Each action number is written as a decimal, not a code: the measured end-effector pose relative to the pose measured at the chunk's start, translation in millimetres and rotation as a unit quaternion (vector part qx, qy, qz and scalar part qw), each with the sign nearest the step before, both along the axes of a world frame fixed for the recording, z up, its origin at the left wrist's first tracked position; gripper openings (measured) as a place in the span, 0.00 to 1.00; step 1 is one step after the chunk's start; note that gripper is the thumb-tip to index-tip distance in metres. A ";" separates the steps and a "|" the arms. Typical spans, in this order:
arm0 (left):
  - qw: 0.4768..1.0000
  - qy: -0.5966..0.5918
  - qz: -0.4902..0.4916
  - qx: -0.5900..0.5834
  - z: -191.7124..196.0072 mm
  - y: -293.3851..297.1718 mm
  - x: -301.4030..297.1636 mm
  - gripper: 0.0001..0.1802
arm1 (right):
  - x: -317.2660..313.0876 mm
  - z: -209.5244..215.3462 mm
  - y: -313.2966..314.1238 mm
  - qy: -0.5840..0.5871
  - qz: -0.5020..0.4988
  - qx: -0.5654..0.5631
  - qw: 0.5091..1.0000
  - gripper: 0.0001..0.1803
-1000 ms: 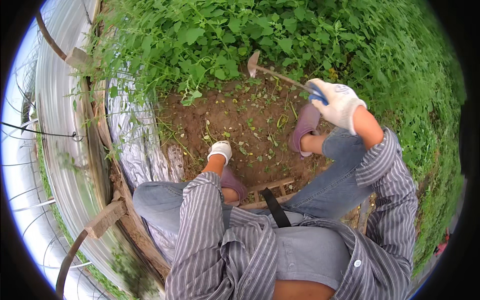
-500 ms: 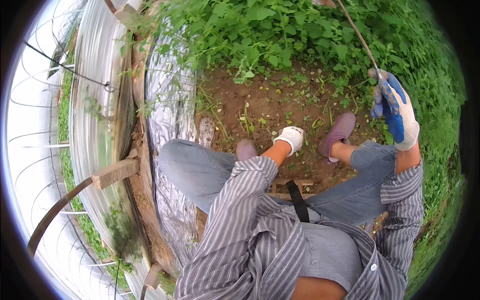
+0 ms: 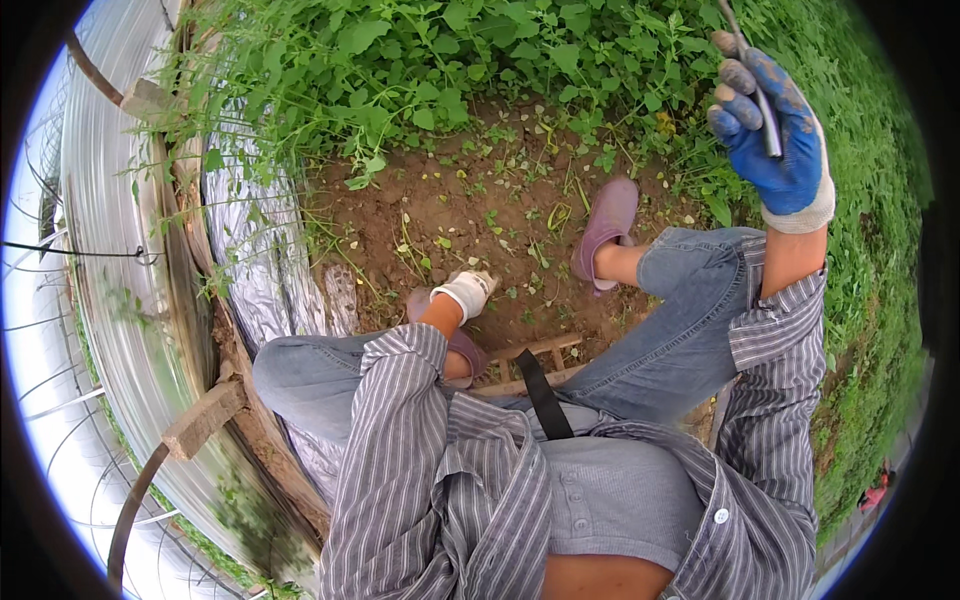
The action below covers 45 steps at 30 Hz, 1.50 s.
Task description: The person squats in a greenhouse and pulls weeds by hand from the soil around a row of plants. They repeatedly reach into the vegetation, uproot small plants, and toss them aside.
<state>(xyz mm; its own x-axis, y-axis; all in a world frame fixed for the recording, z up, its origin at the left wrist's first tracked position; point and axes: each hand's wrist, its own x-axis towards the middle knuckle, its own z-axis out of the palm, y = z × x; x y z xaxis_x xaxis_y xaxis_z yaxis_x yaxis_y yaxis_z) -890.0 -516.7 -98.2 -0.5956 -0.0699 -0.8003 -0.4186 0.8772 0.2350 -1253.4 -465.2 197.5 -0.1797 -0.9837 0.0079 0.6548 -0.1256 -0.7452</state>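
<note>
My right hand [image 3: 785, 150], in a white glove with a blue soil-stained palm, is raised at the upper right. Its fingers are wrapped round a thin metal rod-handled tool [image 3: 768, 112]. The tool's far end runs out of the top of the picture. Low beside the left mauve clog sits my left hand [image 3: 466, 293] in a white glove, just over the brown soil [image 3: 390, 200]. The fingers of that hand are mostly hidden below the glove's back. Leafy green plants [image 3: 440, 60] stand thick in front of me.
I sit with knees apart on a low wooden stool [image 3: 545, 350]. A mauve clog [image 3: 608, 225] is planted ahead on the right. Silvery plastic sheeting [image 3: 250, 240] runs along the left, beside clear film, a brick [image 3: 205, 418] and a curved pole [image 3: 130, 520]. Pulled stems litter the soil.
My right hand has gone up and turned so its blue palm side and gripping fingers show, with the tool carried along. The view has shifted to the right; my left hand stays low.
</note>
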 end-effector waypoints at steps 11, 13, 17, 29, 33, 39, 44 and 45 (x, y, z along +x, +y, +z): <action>0.999 0.000 -0.038 0.022 -52.8 18.9 18.0 0.16 | -26.8 4.6 6.8 -0.052 -0.016 -0.057 0.997 0.26; 0.998 -0.035 0.036 0.024 -52.9 13.8 10.1 0.19 | -32.0 -1.5 8.9 -0.103 -0.003 -0.071 0.992 0.24; 0.921 0.104 0.374 0.017 -43.6 -28.9 4.2 0.16 | -49.8 -23.9 26.8 0.123 -0.099 -0.037 0.987 0.23; 0.753 0.203 0.621 -0.083 -56.4 -58.8 -46.3 0.29 | -10.9 10.2 7.0 -0.095 -0.087 -0.011 0.992 0.26; 0.509 0.249 0.807 0.166 -56.9 -57.5 -53.5 0.23 | -16.4 6.3 13.9 -0.097 -0.104 -0.003 0.990 0.26; 0.446 0.324 0.822 0.140 -64.3 -81.8 -29.1 0.24 | -9.0 13.3 10.9 -0.112 -0.127 0.023 0.985 0.23; 0.777 0.285 0.557 -0.076 -78.0 -112.9 -33.8 0.23 | -7.7 16.8 10.1 -0.125 -0.108 0.008 0.986 0.25; 0.821 0.161 0.542 -0.075 -84.9 -117.7 -37.3 0.26 | -6.0 16.7 8.5 -0.124 -0.106 0.004 0.987 0.25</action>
<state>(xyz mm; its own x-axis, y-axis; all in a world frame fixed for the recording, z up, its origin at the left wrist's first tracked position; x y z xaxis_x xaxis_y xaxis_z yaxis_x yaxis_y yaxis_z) -927.3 -634.3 -183.1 -0.2972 -0.7824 -0.5472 -0.9102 0.0591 0.4099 -1259.5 -456.7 214.2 -0.3762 -0.9239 -0.0700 0.7775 -0.2737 -0.5663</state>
